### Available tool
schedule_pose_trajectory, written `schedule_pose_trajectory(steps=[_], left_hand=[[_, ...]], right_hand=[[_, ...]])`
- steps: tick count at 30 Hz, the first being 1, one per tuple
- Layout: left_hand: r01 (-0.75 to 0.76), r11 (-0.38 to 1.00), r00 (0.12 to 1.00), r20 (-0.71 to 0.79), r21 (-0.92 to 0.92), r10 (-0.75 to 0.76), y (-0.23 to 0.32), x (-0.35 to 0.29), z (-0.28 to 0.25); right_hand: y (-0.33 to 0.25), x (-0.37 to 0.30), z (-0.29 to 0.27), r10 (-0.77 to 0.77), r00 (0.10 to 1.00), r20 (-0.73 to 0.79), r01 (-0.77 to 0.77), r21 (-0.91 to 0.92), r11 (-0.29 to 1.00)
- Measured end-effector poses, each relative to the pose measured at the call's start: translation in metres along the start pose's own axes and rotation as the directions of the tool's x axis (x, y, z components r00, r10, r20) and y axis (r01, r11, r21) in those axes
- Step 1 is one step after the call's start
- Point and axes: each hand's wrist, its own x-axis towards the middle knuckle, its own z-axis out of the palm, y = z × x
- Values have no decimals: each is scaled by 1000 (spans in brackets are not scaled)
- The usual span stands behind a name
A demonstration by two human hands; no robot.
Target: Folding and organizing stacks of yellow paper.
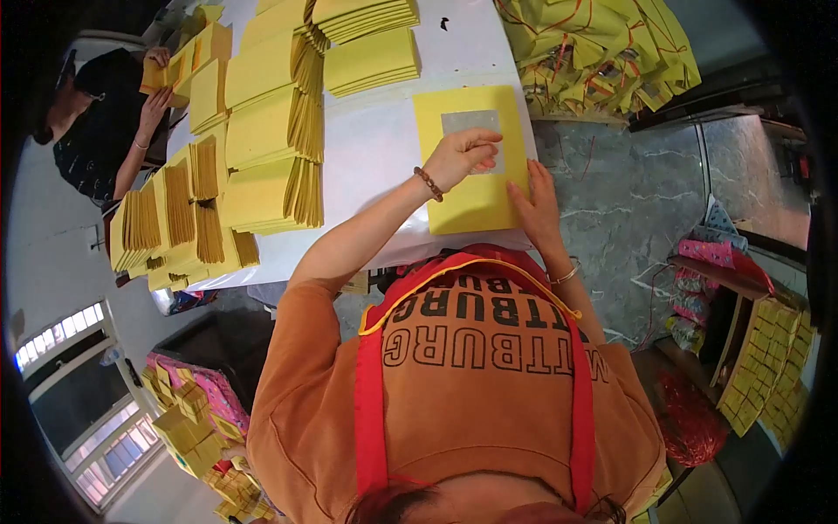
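Note:
A yellow paper sheet or stack (467, 208) lies at the table's right edge. A silver-grey rectangle (464, 121) sits on its upper part. My left hand (467, 158), with a beaded bracelet at the wrist, is over this rectangle and covers some of it. Its fingers are curled, and whether anything small is between them is hidden. At the right edge of the yellow paper rests my right hand (539, 208), its fingers stretched out and the thumb apart on the paper.
Stacks of folded yellow paper (262, 135) cover the table's left side, with more stacks (371, 61) behind. Another person (105, 131) handles yellow paper at the far left. Yellow bundles with red strings (602, 52) pile up at the far right. A red plastic bundle (690, 419) lies lower right.

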Motion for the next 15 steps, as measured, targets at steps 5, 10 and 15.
schedule_pose_trajectory(steps=[5, 10, 15], left_hand=[[39, 990, 994, -97, -136, -53, -12, 8, -5], [37, 994, 979, -194, -107, -57, -1, 6, 13], [-3, 989, 965, -260, -146, -35, 8, 8, 21]], right_hand=[[1, 2, 2, -18, 1000, -26, 19, 41, 999], [-13, 2, -8, -173, 983, -64, 168, -79, 983], [-43, -2, -7, -382, 922, -63, 353, -265, 897]])
